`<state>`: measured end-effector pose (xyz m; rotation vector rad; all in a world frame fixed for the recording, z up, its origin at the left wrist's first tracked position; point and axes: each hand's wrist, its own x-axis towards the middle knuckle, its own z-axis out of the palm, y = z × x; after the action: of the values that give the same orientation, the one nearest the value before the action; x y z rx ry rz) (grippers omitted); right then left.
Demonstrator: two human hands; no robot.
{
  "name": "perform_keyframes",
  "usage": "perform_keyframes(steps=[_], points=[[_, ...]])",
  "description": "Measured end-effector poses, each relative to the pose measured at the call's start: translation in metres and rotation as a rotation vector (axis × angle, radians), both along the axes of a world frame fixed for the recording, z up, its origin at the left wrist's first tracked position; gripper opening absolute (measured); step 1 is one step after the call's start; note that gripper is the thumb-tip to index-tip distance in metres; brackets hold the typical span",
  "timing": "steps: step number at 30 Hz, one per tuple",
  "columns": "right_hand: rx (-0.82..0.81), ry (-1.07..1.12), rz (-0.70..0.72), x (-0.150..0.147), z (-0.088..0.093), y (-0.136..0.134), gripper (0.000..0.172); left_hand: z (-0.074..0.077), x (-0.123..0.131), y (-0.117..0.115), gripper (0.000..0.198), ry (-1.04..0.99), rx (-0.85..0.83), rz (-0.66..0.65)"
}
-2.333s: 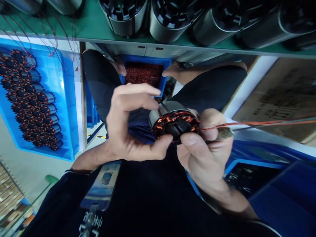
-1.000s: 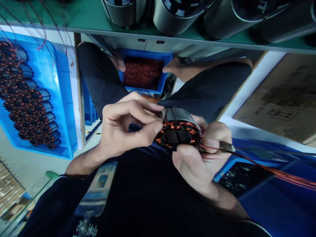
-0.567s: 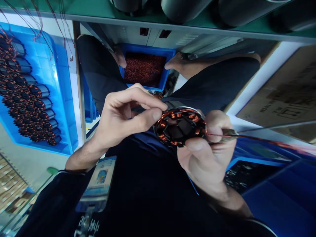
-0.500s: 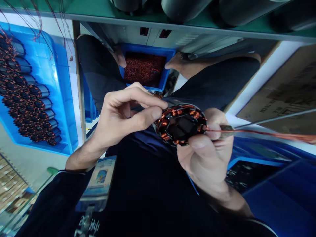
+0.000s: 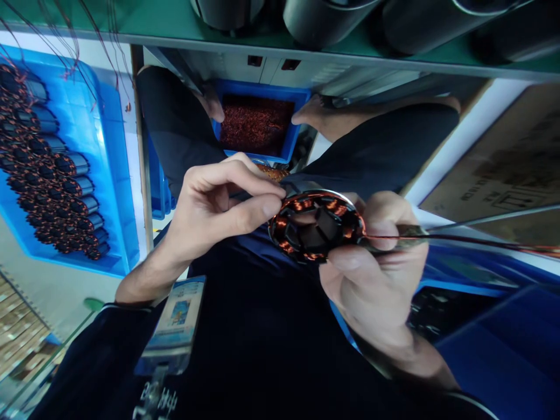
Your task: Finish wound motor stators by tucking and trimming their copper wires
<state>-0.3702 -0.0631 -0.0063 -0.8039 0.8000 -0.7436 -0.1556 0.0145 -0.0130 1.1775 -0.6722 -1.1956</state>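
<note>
A round motor stator (image 5: 317,227) with copper windings and a dark slotted core is held in front of my torso, its open end facing me. My right hand (image 5: 376,268) grips its right side between thumb and fingers. My left hand (image 5: 223,204) pinches the stator's left rim with thumb and index finger; whether a wire is between the fingertips cannot be made out. Copper lead wires (image 5: 481,241) run from the stator to the right, past my right fingers. A thin rod (image 5: 494,218) with a tan end also lies among those fingers.
A blue tray (image 5: 107,192) with rows of stators stands on the left. Between the feet sits a blue bin (image 5: 298,125) filled with copper-coloured scraps. Dark cylinders (image 5: 328,23) stand on the green bench along the top. A cardboard box (image 5: 511,157) and blue bins (image 5: 507,338) are at right.
The stator has tilted slightly, so that light now shows through its bore. My right hand has shifted a little to the right; the left fingertips stay at the rim.
</note>
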Motion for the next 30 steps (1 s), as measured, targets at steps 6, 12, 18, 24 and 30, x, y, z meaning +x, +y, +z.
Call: perform_keyframes(steps=[6,12,18,24,30], points=[[-0.026,-0.022,0.059,-0.003,0.005,-0.01,0.056,0.002,0.002,-0.002,0.004,0.041,0.02,0.019],[0.041,-0.034,0.1,-0.001,0.013,-0.019,0.06,0.006,0.005,-0.003,0.013,0.056,0.006,0.02],[0.056,-0.012,0.092,0.004,0.018,-0.024,0.068,0.008,0.005,-0.004,0.013,0.028,-0.004,0.044],[0.012,0.015,0.135,-0.001,0.017,-0.023,0.065,0.011,0.003,-0.005,0.02,0.011,0.017,0.054],[0.023,0.059,0.109,0.007,0.02,-0.023,0.075,0.004,0.0,0.001,0.02,0.024,0.024,0.087]])
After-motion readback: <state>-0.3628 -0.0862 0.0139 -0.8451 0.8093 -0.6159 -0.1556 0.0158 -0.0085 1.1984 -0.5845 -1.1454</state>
